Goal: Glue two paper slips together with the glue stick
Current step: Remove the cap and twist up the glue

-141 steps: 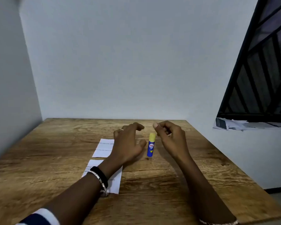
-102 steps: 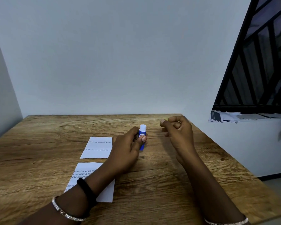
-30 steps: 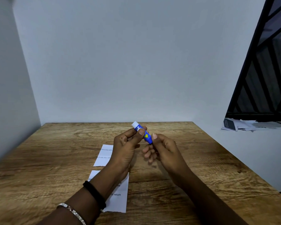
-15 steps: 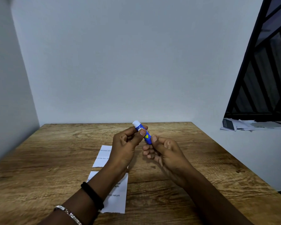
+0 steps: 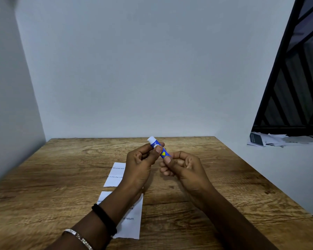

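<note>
Above the counter (image 5: 224,177), the left hand (image 5: 140,164) pinches the blue glue stick (image 5: 162,152), which bears a yellow heart, and the right hand (image 5: 183,166) pinches its lower end. The far slip (image 5: 115,175) reads "secured with"; the near slip (image 5: 132,222) shows "return".

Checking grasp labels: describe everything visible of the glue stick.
The glue stick is a small blue tube, plastic by its look, with a yellow heart mark and a white end; no cap is on it. It is held above the table, tilted, white end up and away from the person. The left hand pinches its upper part; the right hand pinches its lower end.
</note>
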